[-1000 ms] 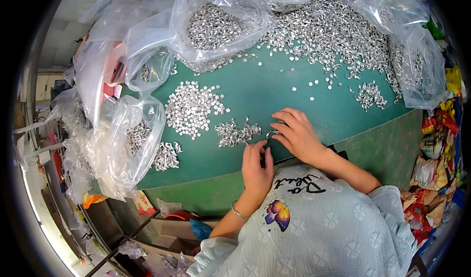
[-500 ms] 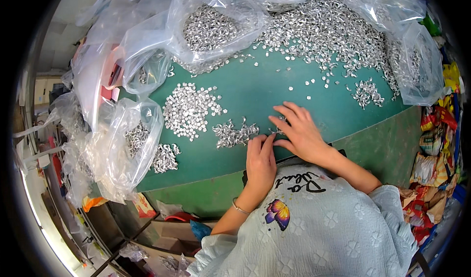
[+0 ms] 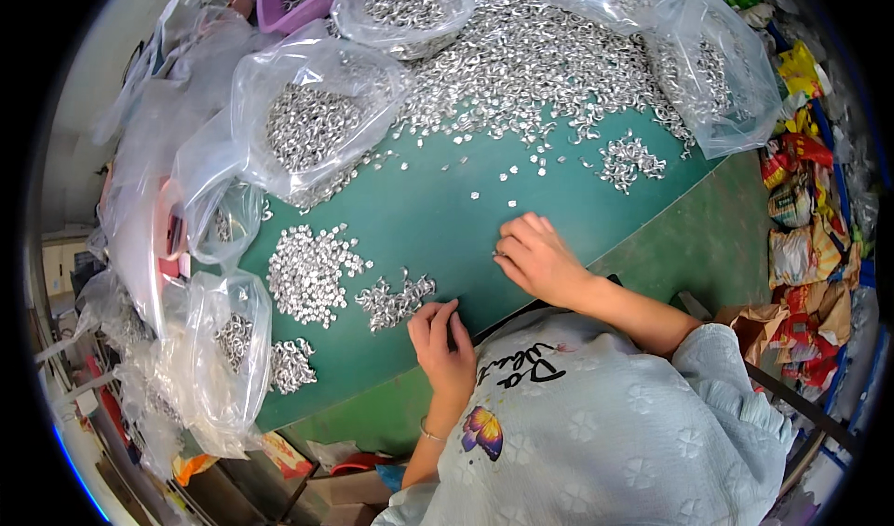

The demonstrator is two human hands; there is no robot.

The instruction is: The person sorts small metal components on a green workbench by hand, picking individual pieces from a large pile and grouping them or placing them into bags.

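Observation:
On the green tabletop (image 3: pixel 438 219), my left hand (image 3: pixel 440 344) rests at the right end of a small heap of curved silvery metal pieces (image 3: pixel 396 301). Its fingers bend downward, with a gap between thumb and fingers, and nothing shows in them. Farther right, my right hand (image 3: pixel 540 263) lies palm down with its fingers curled together. Whatever those fingers may hold is hidden beneath them. Left of the small heap spreads a pile of little blocky silvery pieces (image 3: pixel 312 275). Beyond my right hand lie a few loose pieces (image 3: pixel 512 203).
A large spread of metal pieces (image 3: pixel 531 60) covers the table's far side. Clear plastic bags of pieces (image 3: pixel 312 126) stand along the left and back, another bag (image 3: pixel 722 79) at the right. A purple bin (image 3: pixel 270 5) sits at the back. Colourful packages (image 3: pixel 801 237) are stacked at right.
The view has shifted. My hands, close together before, are now apart: the left has moved to the small heap, the right has moved away rightward and its spread fingers have curled in.

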